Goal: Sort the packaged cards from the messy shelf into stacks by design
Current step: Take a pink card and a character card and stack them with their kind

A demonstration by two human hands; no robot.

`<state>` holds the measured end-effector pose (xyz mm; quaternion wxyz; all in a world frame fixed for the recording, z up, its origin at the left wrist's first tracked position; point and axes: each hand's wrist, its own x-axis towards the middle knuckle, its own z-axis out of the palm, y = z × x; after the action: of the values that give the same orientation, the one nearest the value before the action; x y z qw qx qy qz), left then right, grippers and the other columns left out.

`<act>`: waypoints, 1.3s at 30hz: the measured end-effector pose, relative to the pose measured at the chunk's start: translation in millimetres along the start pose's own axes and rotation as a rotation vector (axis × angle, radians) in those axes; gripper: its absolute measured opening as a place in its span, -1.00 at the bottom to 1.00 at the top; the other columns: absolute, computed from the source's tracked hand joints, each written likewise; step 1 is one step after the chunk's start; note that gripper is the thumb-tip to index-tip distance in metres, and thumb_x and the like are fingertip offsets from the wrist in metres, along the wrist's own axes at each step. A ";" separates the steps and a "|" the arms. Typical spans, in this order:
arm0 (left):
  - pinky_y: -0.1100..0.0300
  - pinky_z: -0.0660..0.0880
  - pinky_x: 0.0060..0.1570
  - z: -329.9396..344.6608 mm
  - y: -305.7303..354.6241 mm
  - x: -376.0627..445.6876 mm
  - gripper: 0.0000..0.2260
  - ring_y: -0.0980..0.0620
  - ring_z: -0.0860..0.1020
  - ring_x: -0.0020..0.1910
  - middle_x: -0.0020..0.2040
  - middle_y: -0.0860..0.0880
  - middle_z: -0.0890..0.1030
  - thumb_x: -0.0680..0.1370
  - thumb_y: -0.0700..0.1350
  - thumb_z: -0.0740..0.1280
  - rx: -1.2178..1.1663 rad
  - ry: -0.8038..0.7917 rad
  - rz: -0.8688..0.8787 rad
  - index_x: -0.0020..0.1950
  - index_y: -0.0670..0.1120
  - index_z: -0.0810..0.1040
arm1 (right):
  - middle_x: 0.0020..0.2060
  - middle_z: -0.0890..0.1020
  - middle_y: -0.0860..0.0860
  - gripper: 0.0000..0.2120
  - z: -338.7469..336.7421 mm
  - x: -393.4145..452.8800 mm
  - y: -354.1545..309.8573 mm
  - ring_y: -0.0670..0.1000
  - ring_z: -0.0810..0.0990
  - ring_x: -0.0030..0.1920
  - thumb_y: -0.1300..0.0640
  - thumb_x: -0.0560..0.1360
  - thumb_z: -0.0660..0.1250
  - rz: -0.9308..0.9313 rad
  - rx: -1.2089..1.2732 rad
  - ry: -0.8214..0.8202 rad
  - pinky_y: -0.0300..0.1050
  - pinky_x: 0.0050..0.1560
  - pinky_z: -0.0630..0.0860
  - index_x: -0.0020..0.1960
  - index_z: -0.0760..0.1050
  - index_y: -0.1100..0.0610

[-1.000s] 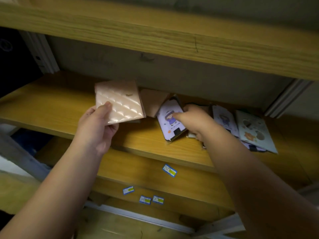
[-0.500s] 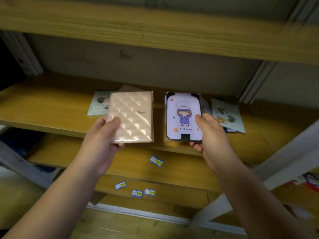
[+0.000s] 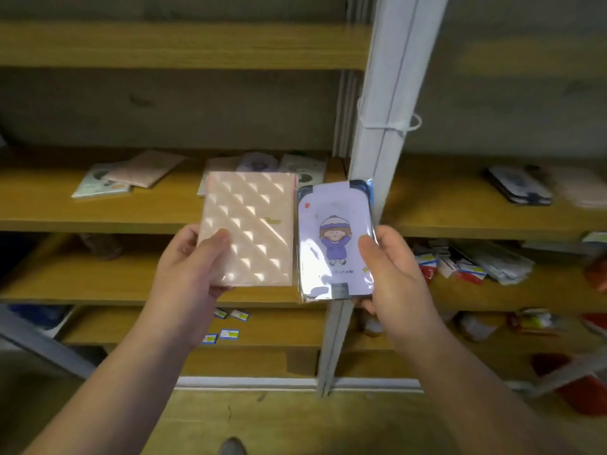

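1. While both hands are full and raised clear of the boards, the wooden shelf behind them still carries a loose scatter of packets, so by my reading the sorting is at the carry stage: two designs picked, neither yet laid on a stack.
2. Across the grey upright post, the right-hand shelf holds what look like small piles, a dark-edged one and a pink one beside it; they are blurred, so whether they match the held packets I cannot tell. If they do, the next move calls for carrying each packet over and laying it flat on its own kind.
3. Left hand holds the pink quilted packet upright, thumb on its face and fingers closed behind its lower left corner.
4. Right hand grips the purple cartoon packet in its clear sleeve, thumb pressed on the right edge, fingers wrapped behind. The two packets sit side by side, edges just about touching.
5. Loose packets remain at the back left, more peeking above the held pair.
6. Writing: a small gold mark on the pink face and a line of print under the cartoon figure are too small to read; the blue and yellow stickers on the lower board are illegible too.
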<state>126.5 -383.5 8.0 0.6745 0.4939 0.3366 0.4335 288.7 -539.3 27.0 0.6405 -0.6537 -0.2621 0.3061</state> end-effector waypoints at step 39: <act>-0.09 0.62 0.04 390.2 -132.1 2.4 -0.80 -0.07 0.71 0.04 0.10 -0.02 0.71 0.61 -0.04 0.34 -0.038 -0.222 -0.310 0.23 0.03 0.55 | -0.23 0.68 0.05 -0.76 -403.0 109.9 2.9 -0.12 0.59 -0.40 0.01 0.66 0.20 0.222 -0.085 0.481 -0.26 -0.43 0.46 0.11 0.59 0.09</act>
<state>505.0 -545.4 -7.2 0.7753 0.4683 0.3238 0.2733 659.3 -731.5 13.8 0.6187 -0.7588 -0.0416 0.1992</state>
